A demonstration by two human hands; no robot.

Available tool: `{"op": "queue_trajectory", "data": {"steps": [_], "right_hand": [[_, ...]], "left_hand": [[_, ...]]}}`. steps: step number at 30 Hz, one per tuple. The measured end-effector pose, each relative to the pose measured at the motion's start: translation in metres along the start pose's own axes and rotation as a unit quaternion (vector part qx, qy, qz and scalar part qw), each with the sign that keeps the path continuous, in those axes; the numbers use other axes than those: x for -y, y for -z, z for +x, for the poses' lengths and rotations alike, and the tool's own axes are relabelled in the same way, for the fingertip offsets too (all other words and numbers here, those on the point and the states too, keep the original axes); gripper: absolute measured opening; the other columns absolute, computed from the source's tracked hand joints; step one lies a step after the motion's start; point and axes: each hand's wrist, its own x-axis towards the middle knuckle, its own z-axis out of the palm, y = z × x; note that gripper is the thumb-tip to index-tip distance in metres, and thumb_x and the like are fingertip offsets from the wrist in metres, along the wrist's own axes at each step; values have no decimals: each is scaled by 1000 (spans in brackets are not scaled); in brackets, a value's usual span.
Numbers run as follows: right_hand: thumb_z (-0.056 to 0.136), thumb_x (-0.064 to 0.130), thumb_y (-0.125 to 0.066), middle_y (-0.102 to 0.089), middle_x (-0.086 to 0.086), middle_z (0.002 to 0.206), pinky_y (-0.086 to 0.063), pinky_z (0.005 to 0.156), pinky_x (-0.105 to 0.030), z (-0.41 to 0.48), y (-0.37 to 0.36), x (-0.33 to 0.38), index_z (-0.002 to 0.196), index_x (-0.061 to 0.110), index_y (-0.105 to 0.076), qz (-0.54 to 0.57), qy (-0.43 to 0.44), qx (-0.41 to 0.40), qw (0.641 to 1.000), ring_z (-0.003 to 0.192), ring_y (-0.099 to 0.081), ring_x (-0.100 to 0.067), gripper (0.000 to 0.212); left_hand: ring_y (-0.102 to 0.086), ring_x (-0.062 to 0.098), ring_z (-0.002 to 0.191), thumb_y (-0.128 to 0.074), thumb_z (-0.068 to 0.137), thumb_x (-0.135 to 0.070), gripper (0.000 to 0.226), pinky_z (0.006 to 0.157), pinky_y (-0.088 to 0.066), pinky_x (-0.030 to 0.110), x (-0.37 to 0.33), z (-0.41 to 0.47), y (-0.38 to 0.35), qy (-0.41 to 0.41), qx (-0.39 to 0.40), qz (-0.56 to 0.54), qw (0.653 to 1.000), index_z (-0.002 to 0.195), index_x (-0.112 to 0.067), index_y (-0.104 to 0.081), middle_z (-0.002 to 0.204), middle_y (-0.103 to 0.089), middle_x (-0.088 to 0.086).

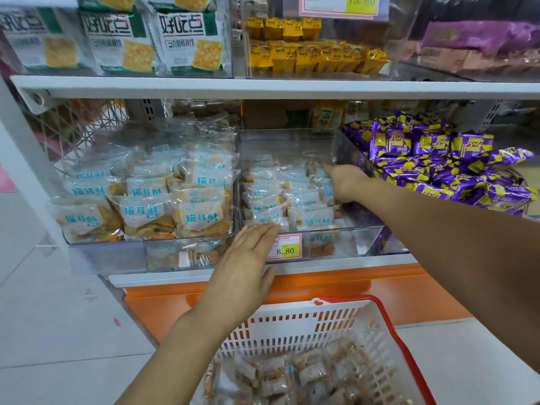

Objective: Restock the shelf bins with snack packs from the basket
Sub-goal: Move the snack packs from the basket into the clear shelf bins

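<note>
Head view: the left hand [248, 258], fingers straight and together, rests flat against the front lip of the middle clear bin [292, 141] beside the price tag [287, 249], the right hand [344, 182] lies on the snack packs [292, 197] inside that bin, grip not discernible, and loose packs [292, 372] lie in the white basket [292, 325] below.

I read 8.80 on the lower price tag [287, 249], which is clipped to the front of the middle bin [365, 238] at frame centre. The upper price tag [344, 5], at the top right of centre, shows 15.80. Snack packs [201, 214] at centre left carry 猫耳酥 in teal. Biscuit packs [190, 42] at upper left read 好吃点.
</note>
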Motion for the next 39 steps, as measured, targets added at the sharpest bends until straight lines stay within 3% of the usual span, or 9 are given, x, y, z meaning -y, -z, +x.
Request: {"op": "queue_trajectory", "data": {"steps": [10, 14, 16, 18, 20, 23, 26, 31, 39], "right_hand": [[86, 8, -65, -30, -13, 153, -39, 101, -30, -13, 29, 6, 154, 19, -4, 24, 22, 139, 990, 129, -43, -30, 92], [88, 9, -60, -42, -18, 144, -42, 98, -34, -37, 23, 6, 152, 17, -20, 86, 30, 19, 996, 124, -48, -33, 75], [88, 14, -60, -54, -16, 122, -49, 85, -39, -54, 22, 2, 131, 13, -47, 93, 35, -127, 987, 105, -56, -34, 45], [90, 23, -59, -55, -8, 93, -47, 67, -37, -80, 21, 2, 95, 12, -52, 121, 54, -257, 957, 82, -57, -30, 14], [92, 28, -58, -47, 0, 75, -37, 57, -33, -109, 15, 7, 78, 16, -44, 136, 104, -322, 931, 66, -48, -23, 23], [90, 28, -58, -39, 8, 65, -31, 54, -28, -158, 0, 24, 70, 23, -37, 175, 189, -343, 903, 57, -43, -18, 29], [89, 34, -56, -34, 10, 61, -28, 50, -27, -189, -30, 40, 68, 26, -32, 183, 230, -296, 909, 55, -40, -14, 33], [89, 43, -60, -44, 11, 83, -42, 70, -31, -202, -129, 74, 78, 25, -47, 233, 233, -47, 943, 82, -44, -11, 25], [89, 37, -58, -43, 5, 130, -35, 104, -28, -208, -271, 107, 119, 23, -47, 184, 122, 166, 961, 120, -40, -13, 35]], "left_hand": [[-11, 7, 143, -51, 95, -23, 66, 99, 18, 1, 2, 0, 2, -5, 26, -1, 1000, 151, -22, -17, 156, -20, -7], [-21, -4, 136, -50, 96, -30, 57, 107, -13, 10, 5, -21, 10, 16, -1, -45, 999, 148, -26, -27, 152, -26, -14], [-38, -11, 113, -53, 94, -35, 41, 92, -32, 9, 7, -37, 14, 29, -44, -75, 996, 134, -27, -47, 130, -47, -17], [-50, -8, 83, -57, 91, -41, 12, 66, -36, 7, 10, -53, 17, 46, -39, -93, 994, 96, -29, -56, 91, -58, -20], [-51, 2, 59, -57, 89, -47, 29, 50, -32, 16, 16, -68, 14, 64, 9, -66, 996, 68, -30, -48, 58, -51, -14], [-45, 5, 52, -56, 91, -43, 37, 48, -29, 20, 21, -94, 4, 107, 149, 30, 983, 61, -28, -41, 53, -46, -10], [-57, 6, 74, -56, 90, -38, 12, 62, -42, 18, 32, -125, -12, 157, 256, 46, 953, 84, -27, -57, 80, -62, -12], [-59, 9, 104, -57, 91, -32, 26, 88, -46, 19, 46, -167, -29, 229, 345, 9, 910, 113, -23, -67, 120, -64, -6], [-40, 17, 132, -58, 86, -55, 71, 107, -33, 27, 54, -188, -48, 365, 419, -76, 828, 144, -21, -36, 151, -35, 0]]}}
